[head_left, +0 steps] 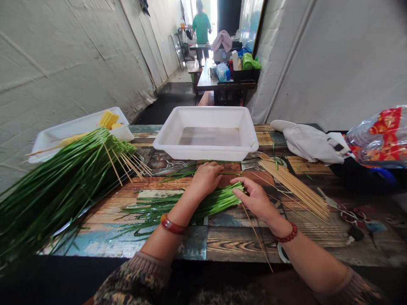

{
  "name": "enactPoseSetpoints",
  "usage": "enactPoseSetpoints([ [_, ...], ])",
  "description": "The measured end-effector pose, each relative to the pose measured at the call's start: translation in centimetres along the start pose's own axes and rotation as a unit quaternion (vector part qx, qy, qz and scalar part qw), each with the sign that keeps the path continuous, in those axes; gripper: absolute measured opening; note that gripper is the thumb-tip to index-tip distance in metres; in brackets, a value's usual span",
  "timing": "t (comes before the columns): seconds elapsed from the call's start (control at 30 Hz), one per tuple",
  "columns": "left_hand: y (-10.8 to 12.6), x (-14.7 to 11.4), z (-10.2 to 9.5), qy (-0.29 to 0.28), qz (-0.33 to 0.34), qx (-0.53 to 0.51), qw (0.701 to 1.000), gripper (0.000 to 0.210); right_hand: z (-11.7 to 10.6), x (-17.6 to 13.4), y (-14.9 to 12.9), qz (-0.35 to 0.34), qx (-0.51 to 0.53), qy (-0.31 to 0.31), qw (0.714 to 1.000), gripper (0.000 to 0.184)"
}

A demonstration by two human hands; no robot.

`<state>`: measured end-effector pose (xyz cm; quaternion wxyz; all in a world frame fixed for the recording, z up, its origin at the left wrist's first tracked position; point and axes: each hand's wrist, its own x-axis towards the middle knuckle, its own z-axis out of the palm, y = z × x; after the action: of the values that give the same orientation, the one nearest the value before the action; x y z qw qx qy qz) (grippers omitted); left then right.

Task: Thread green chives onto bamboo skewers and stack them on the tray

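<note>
A loose bunch of garlic chives lies across the table, pale cut ends to the right. My left hand rests over its far side, fingers bent down on the stalks, fingertips partly hidden. At the cut ends, my right hand has thumb and fingers around the stalk tips. A thin bamboo skewer slants from below the right hand toward the table's front edge; whether it is held cannot be seen. A few stray chives lie beyond the left hand. To the right is a pile of bamboo skewers.
Skewered chives are heaped at left, by a white tray with yellow food pieces. A white plastic tub stands ahead. Scissors, keys, a cap and a plastic bag are at right. A person stands far back.
</note>
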<state>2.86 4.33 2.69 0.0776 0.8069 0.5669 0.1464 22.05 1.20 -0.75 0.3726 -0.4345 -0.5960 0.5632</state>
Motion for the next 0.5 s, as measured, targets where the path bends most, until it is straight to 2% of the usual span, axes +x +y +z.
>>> enactPoseSetpoints([
  [0.13,0.6,1.3,0.8,-0.033,0.002,0.063,0.998,0.016,0.0,0.1,0.2,-0.008,-0.012,0.0,1.0,0.03],
  [0.23,0.5,2.0,1.5,-0.03,-0.008,0.061,0.998,0.016,-0.1,0.2,0.3,-0.024,-0.024,-0.002,0.999,0.029],
  [0.33,0.1,1.9,1.4,-0.025,-0.003,0.049,0.998,0.016,-0.1,0.2,0.0,-0.03,-0.039,0.005,0.999,0.029],
  [0.4,-0.2,1.4,1.0,-0.003,-0.007,0.002,1.0,0.012,-0.1,0.1,-0.2,-0.029,-0.042,0.009,0.999,0.03],
  [0.5,-0.2,0.2,0.4,0.052,-0.042,-0.152,0.986,0.008,0.1,-0.1,-0.4,-0.023,-0.039,0.015,0.999,0.031],
])
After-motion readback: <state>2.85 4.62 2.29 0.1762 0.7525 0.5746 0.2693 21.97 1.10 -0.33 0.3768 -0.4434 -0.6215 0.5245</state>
